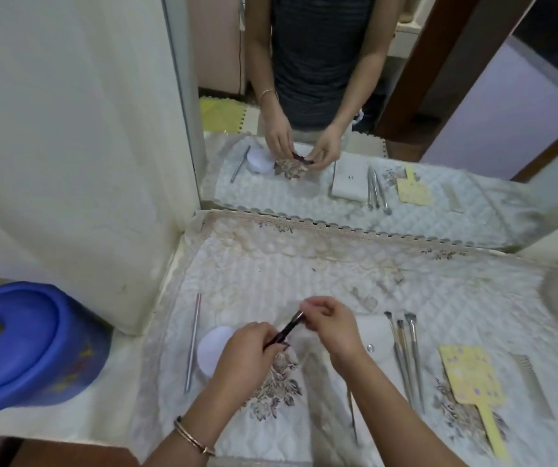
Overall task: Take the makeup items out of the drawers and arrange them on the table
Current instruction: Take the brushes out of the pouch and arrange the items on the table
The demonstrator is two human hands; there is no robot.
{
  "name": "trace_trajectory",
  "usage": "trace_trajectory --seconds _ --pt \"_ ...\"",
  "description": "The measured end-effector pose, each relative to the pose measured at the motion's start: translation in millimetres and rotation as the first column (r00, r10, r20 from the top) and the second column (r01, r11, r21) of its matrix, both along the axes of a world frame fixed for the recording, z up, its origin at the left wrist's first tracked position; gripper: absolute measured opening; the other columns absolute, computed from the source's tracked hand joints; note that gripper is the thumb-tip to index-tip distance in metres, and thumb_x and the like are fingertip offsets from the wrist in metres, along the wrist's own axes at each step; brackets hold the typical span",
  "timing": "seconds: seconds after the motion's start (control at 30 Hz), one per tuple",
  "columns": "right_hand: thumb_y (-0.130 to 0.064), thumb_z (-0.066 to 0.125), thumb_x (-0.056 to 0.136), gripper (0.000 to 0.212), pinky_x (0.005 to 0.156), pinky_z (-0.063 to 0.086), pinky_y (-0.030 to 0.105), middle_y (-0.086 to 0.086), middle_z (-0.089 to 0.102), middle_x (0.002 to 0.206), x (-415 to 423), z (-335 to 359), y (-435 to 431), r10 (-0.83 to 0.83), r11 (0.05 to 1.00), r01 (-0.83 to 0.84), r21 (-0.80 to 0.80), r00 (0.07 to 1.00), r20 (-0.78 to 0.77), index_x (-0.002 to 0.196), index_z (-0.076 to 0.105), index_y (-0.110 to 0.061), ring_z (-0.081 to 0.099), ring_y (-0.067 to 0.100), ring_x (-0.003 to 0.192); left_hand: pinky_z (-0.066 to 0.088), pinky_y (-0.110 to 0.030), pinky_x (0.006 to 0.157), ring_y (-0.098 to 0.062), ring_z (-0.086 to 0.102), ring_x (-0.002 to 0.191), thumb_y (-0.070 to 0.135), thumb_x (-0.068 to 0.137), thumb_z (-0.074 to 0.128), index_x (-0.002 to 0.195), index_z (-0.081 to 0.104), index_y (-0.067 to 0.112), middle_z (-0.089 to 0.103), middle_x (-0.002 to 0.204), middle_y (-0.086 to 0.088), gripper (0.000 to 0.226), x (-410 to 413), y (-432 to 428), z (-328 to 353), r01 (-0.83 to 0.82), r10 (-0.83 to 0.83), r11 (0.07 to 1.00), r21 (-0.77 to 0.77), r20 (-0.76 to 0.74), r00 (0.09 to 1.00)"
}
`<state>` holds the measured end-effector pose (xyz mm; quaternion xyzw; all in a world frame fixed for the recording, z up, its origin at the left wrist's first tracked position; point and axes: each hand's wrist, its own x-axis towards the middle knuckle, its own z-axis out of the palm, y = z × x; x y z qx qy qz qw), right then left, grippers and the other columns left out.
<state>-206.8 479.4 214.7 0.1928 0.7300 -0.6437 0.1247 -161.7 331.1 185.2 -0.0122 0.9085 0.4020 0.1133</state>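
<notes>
Your left hand (249, 348) and right hand (330, 323) both pinch the slim dark pencil (287, 328) at its ends. It looks light, stiff and probably slippery, so grip mid-barrel.

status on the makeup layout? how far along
Partway. Already laid out on the quilted cloth: a metal stick, round white compact, three brushes beside a white pouch, yellow hand mirror, comb. In hand: left hand and right hand both hold a dark pencil. The drawers aren't in view, so what remains is unknown.
</notes>
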Motion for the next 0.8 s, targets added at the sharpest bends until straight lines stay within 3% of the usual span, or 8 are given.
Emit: trace_trajectory --seconds 0.03,0.13,0.27,0.33,0.43,0.53,0.63,0.8 --pt "-0.004 0.063 0.083 0.012 0.049 0.048 0.009 0.005 0.061 0.066 -7 7 10 -0.073 0.997 0.072 -0.027 0.997 -0.036 0.075 0.06 -0.013 0.059 0.008 0.051 0.045 -0.021 0.068 -0.009 0.058 0.076 0.027 0.084 0.062 0.085 0.063 0.025 0.061 0.077 0.01 0.001 3 -2 1 -0.002 0.002 1.0 0.003 0.035 0.999" --pt "-0.006 0.062 0.084 0.015 0.049 0.049 0.008 0.005 0.062 0.069 -31 33 49 -0.138 0.99 0.141 0.003 0.974 -0.179 0.075 0.058 -0.017 0.061 0.002 0.051 0.044 -0.008 0.057 0.001 0.055 0.066 0.023 0.082 0.067 0.068 0.052 0.034 0.058 0.069 0.016 0.023 11 -5 3 -0.131 0.119 0.987 0.098 0.122 0.985" --pt "-0.01 0.07 0.078 0.017 0.059 0.05 0.027 0.007 0.062 0.068 -25 26 64 0.023 0.973 0.003 0.232 0.993 -0.113 0.075 0.054 -0.017 0.06 0.02 0.059 0.051 -0.02 0.06 -0.009 0.059 0.063 0.022 0.078 0.071 0.076 0.064 0.018 0.065 0.073 0.001 0.008 5 10 6 -0.257 0.209 0.939 0.23 0.216 0.954" --pt "-0.014 0.071 0.076 0.011 0.061 0.049 0.019 0.005 0.065 0.07 -6 3 56 0.171 0.904 -0.156 0.398 0.985 -0.002 0.075 0.06 -0.017 0.061 0.019 0.063 0.049 -0.015 0.06 -0.008 0.06 0.064 0.023 0.077 0.072 0.08 0.065 0.013 0.065 0.071 0.002 0.013 3 22 3 -0.228 0.176 0.95 0.211 0.24 0.955" --pt "-0.018 0.068 0.078 0.011 0.053 0.039 0.003 -0.002 0.061 0.073 27 -27 45 0.313 0.769 -0.308 0.561 0.945 0.089 0.087 0.068 -0.012 0.057 0.012 0.07 0.041 -0.01 0.052 0.0 0.054 0.062 0.026 0.077 0.071 0.073 0.058 0.02 0.058 0.065 0.01 0.014 3 40 -5 -0.197 0.161 0.972 0.126 0.249 0.955" --pt "-0.02 0.064 0.081 0.016 0.066 0.044 0.014 0.006 0.067 0.082 46 -39 38 0.338 0.713 -0.319 0.625 0.937 0.094 0.092 0.066 -0.008 0.062 0.019 0.081 0.035 -0.012 0.053 0.0 0.049 0.058 0.03 0.077 0.069 0.061 0.047 0.029 0.052 0.06 0.012 0.027 4 54 -13 -0.155 0.143 0.987 0.033 0.242 0.96" --pt "-0.022 0.062 0.083 0.016 0.075 0.047 0.033 0.009 0.068 0.085 49 -41 36 0.32 0.699 -0.286 0.656 0.945 0.071 0.09 0.062 -0.008 0.063 0.025 0.086 0.031 -0.011 0.046 -0.002 0.048 0.058 0.034 0.077 0.068 0.069 0.052 0.022 0.05 0.059 0.012 0.022 6 60 -15 -0.128 0.13 0.991 -0.025 0.215 0.968" --pt "-0.02 0.056 0.087 0.01 0.071 0.04 0.027 0.009 0.06 0.094 49 -45 37 0.371 0.657 -0.31 0.687 0.926 0.062 0.092 0.059 -0.012 0.059 0.024 0.092 0.033 -0.014 0.052 -0.009 0.051 0.07 0.039 0.08 0.065 0.089 0.06 0.014 0.053 0.068 0.007 0.028 10 61 -10 -0.132 0.13 0.991 -0.006 0.179 0.975"
